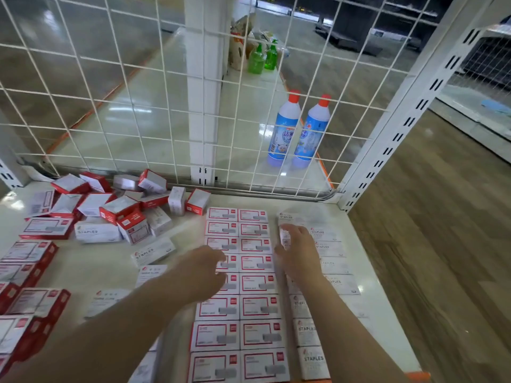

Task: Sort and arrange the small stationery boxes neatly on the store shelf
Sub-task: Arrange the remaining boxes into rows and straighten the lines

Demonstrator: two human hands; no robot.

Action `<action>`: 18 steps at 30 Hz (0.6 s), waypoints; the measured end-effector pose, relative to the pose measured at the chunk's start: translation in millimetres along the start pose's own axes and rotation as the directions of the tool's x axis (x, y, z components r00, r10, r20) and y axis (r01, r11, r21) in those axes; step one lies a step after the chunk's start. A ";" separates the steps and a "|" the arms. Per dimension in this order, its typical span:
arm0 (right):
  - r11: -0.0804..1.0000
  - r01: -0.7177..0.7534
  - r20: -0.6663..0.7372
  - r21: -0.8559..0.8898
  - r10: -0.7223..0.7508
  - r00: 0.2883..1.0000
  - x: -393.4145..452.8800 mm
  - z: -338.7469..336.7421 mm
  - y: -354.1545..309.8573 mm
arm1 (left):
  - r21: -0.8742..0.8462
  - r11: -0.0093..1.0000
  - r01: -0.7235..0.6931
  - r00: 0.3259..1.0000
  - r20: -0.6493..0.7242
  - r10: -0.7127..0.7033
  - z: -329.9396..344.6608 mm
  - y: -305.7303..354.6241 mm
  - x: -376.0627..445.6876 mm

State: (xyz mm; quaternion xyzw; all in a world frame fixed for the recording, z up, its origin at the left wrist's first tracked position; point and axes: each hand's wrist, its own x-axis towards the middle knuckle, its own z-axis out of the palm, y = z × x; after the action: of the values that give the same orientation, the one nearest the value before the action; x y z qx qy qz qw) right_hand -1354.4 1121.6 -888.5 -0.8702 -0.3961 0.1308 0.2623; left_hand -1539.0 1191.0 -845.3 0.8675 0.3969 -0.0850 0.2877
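We are resting our right hand (297, 252), fingers spread and fairly straight, flat on the white staples boxes (326, 239) near the shelf's right edge, pressing rather than gripping. Our left hand (200, 272) is lying on the red-framed boxes (255, 264); its fingers are curling a little, but we cannot tell whether they are pinching one, since the hand is hiding what is under it. Both hands are covering several labels. The red-framed boxes are standing in two neat columns running from the shelf's front edge toward the wire grid (166, 92) at the back. A loose heap of boxes (119, 205) is lying by the back left corner, and red stacks (27, 272) are being cut off by the left border. Bare shelf (96, 266) is staying open between heap and columns.
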 end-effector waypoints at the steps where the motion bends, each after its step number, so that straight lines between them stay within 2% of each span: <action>1: 1.000 0.016 0.004 -0.009 -0.016 1.000 -3.2 3.5 -7.5 | 0.018 1.000 0.020 1.000 -0.002 -0.020 -4.5 -9.1 -1.9; 9: 0.991 0.128 0.096 -0.026 -0.125 0.988 -23.4 33.5 -64.5 | 0.146 0.986 0.075 0.997 0.019 -0.079 -47.7 -73.5 -20.2; 14: 0.984 0.177 0.195 0.034 -0.180 0.964 -29.1 57.0 -94.4 | 0.218 0.972 0.087 0.995 0.022 -0.094 -72.5 -107.5 -31.4; 18: 0.982 0.174 0.274 0.069 -0.186 0.943 -25.8 66.8 -114.2 | 0.203 0.973 0.106 0.994 -0.004 -0.107 -74.2 -134.4 -42.5</action>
State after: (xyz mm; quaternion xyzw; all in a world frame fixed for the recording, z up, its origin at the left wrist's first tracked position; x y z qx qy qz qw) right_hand -1471.2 1188.3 -879.3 -0.7971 -0.5041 0.2365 0.2335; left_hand -1672.7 1275.7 -826.5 0.8695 0.4311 -0.1432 0.1940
